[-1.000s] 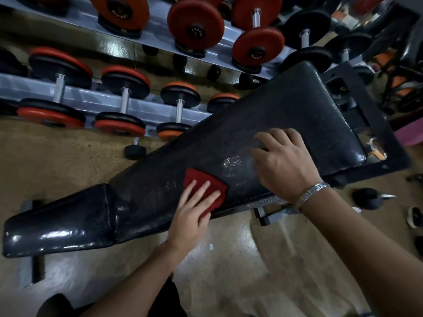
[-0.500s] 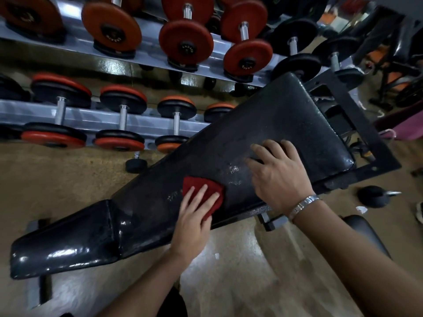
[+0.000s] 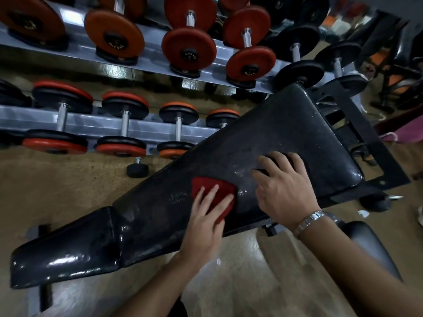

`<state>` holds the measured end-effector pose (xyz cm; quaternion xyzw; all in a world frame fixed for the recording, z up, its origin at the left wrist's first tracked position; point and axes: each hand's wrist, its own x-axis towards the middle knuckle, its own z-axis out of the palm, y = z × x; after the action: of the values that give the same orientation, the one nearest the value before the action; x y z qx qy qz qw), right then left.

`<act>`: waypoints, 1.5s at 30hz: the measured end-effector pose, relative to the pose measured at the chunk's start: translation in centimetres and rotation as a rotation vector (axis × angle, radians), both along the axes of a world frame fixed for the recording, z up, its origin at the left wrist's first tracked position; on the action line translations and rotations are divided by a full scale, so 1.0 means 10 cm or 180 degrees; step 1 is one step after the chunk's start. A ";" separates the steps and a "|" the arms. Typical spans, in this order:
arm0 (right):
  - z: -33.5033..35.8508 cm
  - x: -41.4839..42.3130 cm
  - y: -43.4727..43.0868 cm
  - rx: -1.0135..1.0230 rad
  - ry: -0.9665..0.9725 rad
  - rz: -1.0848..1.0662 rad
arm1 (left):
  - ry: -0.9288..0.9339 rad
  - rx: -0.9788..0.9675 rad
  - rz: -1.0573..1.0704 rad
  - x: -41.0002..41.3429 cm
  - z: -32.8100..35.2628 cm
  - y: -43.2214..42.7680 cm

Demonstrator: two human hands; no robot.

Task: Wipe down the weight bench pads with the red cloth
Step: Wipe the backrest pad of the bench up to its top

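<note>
Four straight, slightly spread fingers [image 3: 211,197] of the left hand [image 3: 203,225] press flat on the one red cloth [image 3: 202,182], a folded, nubbly wedge lying mid-way along the long back pad [image 3: 274,133]. Just beside it, the right hand [image 3: 286,191] rests on the same pad, its fingers [image 3: 262,177] fanned and lightly bent, holding nothing; a metal link watch [image 3: 311,219] circles that wrist. The bench has two pads of black, cracked vinyl: the tapered back pad and a shorter, glossy seat pad [image 3: 68,255]. Behind stands a grey steel dumbbell rack [image 3: 146,129] with two rails. One small black dumbbell [image 3: 137,170] stands on the tan floor [image 3: 68,179].
</note>
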<state>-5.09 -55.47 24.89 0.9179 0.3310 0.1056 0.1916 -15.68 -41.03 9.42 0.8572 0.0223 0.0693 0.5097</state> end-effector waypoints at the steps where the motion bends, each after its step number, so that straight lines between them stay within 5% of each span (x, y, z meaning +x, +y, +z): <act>1: 0.00 0.00 0.01 0.0001 -0.0025 -0.0017 | -0.0131 -0.0016 -0.0083 0.04 0.10 -0.09; 6: -0.01 -0.03 0.01 0.0051 -0.0039 -0.0077 | -0.0388 0.0466 -0.0542 -0.27 -0.23 0.01; 13: -0.10 -0.07 -0.01 0.0184 -0.0004 -0.0172 | 0.0358 -0.0546 0.0647 0.30 0.17 -0.12; 19: -0.07 -0.08 -0.02 0.0258 0.0087 -0.0204 | -0.0205 0.0114 -0.0102 0.00 0.06 -0.11; 27: -0.08 -0.08 -0.01 0.0261 0.0055 -0.0210 | 0.0433 -0.0621 0.0960 0.63 0.22 -0.04; 33: -0.10 -0.11 -0.03 0.0328 0.0053 -0.0183 | -0.0057 0.0039 0.0092 0.11 0.02 0.04; 40: -0.09 -0.10 -0.02 0.0278 0.0111 -0.0198 | 0.0225 -0.0276 0.0763 0.97 0.21 0.11; 45: -0.08 -0.10 -0.04 0.0256 0.0152 -0.0221 | -0.0248 0.0024 0.0091 0.56 0.20 0.04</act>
<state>-6.06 -55.86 24.13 0.9381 0.2990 0.0902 0.1501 -10.13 -40.63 11.47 0.8554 0.0144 0.1101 0.5060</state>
